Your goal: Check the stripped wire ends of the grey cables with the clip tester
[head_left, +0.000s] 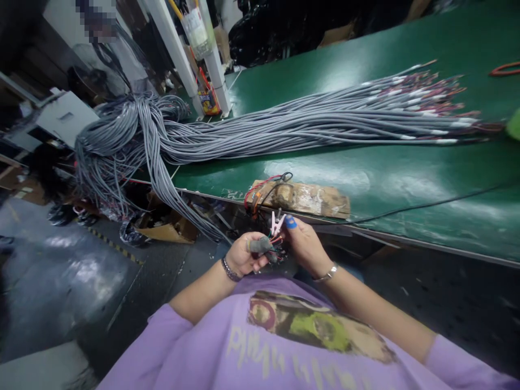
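Observation:
My left hand [252, 252] is closed around the stripped end of a grey cable, its thumb wearing a grey finger cover. Several thin coloured wires [277, 241], red and green among them, fan out past that thumb. Close on the right is my right hand [306, 245], with blue tape round the thumb. Its thumb tip presses at one leg of a pale pink clip [277, 224], which stands over the wires. The other right fingers are mostly hidden behind the palm. Both hands are in front of my body, just below the bench edge.
A long bundle of grey cables [260, 132] lies across the green bench [406, 179], some hanging off its left side. A worn wooden block [312, 199] with red and black leads sits at the near edge. Behind stands a white post [215, 70]; a cardboard box [168, 230] is below left.

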A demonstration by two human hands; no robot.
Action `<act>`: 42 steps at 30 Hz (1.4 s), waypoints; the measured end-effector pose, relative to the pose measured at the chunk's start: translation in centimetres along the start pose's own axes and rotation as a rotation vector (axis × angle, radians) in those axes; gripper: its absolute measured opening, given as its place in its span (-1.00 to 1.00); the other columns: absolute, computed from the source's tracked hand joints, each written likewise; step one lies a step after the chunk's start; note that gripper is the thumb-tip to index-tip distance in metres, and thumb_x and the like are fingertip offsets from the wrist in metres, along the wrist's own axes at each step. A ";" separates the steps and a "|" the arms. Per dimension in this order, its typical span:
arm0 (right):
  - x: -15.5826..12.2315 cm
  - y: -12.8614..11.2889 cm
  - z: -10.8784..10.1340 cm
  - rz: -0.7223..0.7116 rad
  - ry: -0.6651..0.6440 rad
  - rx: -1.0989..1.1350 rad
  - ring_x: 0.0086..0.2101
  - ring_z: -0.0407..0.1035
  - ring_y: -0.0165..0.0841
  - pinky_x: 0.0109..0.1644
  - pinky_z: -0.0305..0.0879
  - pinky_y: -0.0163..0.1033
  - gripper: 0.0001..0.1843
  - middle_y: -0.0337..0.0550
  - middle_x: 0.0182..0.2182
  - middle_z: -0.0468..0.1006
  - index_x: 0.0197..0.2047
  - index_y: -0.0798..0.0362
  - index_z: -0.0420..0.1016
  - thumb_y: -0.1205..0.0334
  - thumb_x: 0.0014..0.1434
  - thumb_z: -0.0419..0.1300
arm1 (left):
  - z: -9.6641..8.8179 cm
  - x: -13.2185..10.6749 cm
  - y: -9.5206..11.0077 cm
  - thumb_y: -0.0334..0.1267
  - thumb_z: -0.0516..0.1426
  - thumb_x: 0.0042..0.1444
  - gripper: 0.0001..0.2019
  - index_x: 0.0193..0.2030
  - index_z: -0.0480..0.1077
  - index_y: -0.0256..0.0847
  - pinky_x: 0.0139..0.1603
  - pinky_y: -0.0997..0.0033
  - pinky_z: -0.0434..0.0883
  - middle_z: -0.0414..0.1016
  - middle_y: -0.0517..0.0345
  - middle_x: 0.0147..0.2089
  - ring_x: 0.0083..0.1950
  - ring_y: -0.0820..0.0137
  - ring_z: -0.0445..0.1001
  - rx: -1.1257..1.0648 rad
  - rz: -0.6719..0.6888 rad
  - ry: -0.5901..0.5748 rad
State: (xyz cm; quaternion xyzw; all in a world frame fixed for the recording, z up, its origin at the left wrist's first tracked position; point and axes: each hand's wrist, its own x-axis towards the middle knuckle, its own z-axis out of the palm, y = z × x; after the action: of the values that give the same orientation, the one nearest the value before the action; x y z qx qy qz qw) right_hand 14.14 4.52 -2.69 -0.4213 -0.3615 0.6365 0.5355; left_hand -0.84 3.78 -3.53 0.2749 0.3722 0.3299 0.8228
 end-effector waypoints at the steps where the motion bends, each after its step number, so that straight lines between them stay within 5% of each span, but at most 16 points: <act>1: 0.1 0.1 0.1 0.054 -0.027 0.073 -0.56 0.17 -0.44 -0.43 0.17 -0.28 -0.41 -0.29 -0.64 0.36 -0.60 0.03 0.44 -0.40 -0.20 0.27 | 0.0 0.1 0.0 -0.09 0.42 -0.46 -0.58 -0.55 0.39 -0.31 -0.90 0.60 -0.04 0.46 0.14 -0.68 -0.83 0.53 0.21 0.002 -0.007 -0.002; 5: 0.7 0.7 0.5 0.222 -0.077 0.324 -0.53 0.24 -0.42 -0.42 0.21 -0.27 -0.46 -0.25 -0.58 0.44 -0.47 0.05 0.54 -0.28 -0.27 0.40 | -0.1 0.4 -0.2 -0.11 0.41 -0.43 -0.61 -0.55 0.39 -0.32 -0.89 0.60 -0.05 0.42 0.17 -0.72 -0.83 0.52 0.22 0.011 -0.025 -0.026; 13: 0.9 0.5 1.1 0.255 0.044 0.445 -0.56 0.22 -0.48 -0.45 0.17 -0.35 -0.48 -0.29 -0.63 0.46 -0.52 0.08 0.57 -0.12 -0.48 0.53 | -0.2 0.8 -0.5 -0.09 0.41 -0.46 -0.60 -0.57 0.38 -0.31 -0.88 0.60 -0.06 0.43 0.15 -0.71 -0.84 0.54 0.19 0.021 -0.069 -0.041; 18: 0.4 0.3 0.8 0.319 -0.013 0.449 -0.52 0.29 -0.42 -0.42 0.24 -0.31 -0.50 -0.24 -0.56 0.52 -0.48 0.03 0.55 -0.22 -0.32 0.45 | 0.5 -0.1 -0.2 -0.01 0.42 -0.52 -0.53 -0.58 0.37 -0.29 -0.87 0.59 -0.04 0.39 0.19 -0.74 -0.84 0.54 0.18 0.084 -0.039 0.018; 24: 0.1 -0.1 0.0 0.319 -0.155 0.368 -0.52 0.27 -0.43 -0.44 0.23 -0.31 -0.54 -0.21 -0.49 0.50 -0.35 0.01 0.55 -0.25 0.01 0.23 | 1.8 -2.3 -0.6 0.08 0.38 -0.36 -0.53 -0.57 0.35 -0.29 -0.82 0.60 0.04 0.39 0.17 -0.73 -0.80 0.55 0.23 0.228 0.021 0.101; 29: 0.0 -0.3 0.1 0.268 -0.122 0.346 -0.51 0.28 -0.45 -0.43 0.23 -0.34 -0.68 -0.25 -0.52 0.49 -0.40 0.04 0.56 -0.02 -0.13 0.40 | 2.8 -2.7 -1.1 0.13 0.36 -0.35 -0.50 -0.58 0.34 -0.28 -0.78 0.59 0.08 0.40 0.19 -0.70 -0.77 0.57 0.22 0.227 0.113 0.193; 34: 0.1 0.1 0.1 0.322 -0.063 0.347 -0.57 0.27 -0.47 -0.48 0.25 -0.34 -0.56 -0.26 -0.56 0.48 -0.43 0.05 0.52 -0.17 -0.17 0.40 | 3.4 -2.1 -0.9 0.15 0.35 -0.36 -0.50 -0.60 0.32 -0.26 -0.78 0.59 0.04 0.36 0.22 -0.72 -0.78 0.59 0.19 0.208 0.124 0.242; 42: 0.4 0.0 -0.2 0.313 -0.092 0.368 -0.54 0.31 -0.43 -0.45 0.26 -0.32 -0.62 -0.26 -0.56 0.50 -0.41 0.02 0.56 -0.10 -0.17 0.43 | 3.4 -1.6 -0.8 0.11 0.33 -0.36 -0.54 -0.60 0.33 -0.26 -0.79 0.59 -0.05 0.36 0.21 -0.74 -0.80 0.58 0.18 0.159 0.143 0.276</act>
State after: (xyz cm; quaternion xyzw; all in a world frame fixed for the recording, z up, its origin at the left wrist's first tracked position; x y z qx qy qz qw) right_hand 14.33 4.89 -2.86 -0.3379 -0.1940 0.7853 0.4811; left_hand 1.31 1.36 -1.42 0.3172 0.4859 0.3918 0.7139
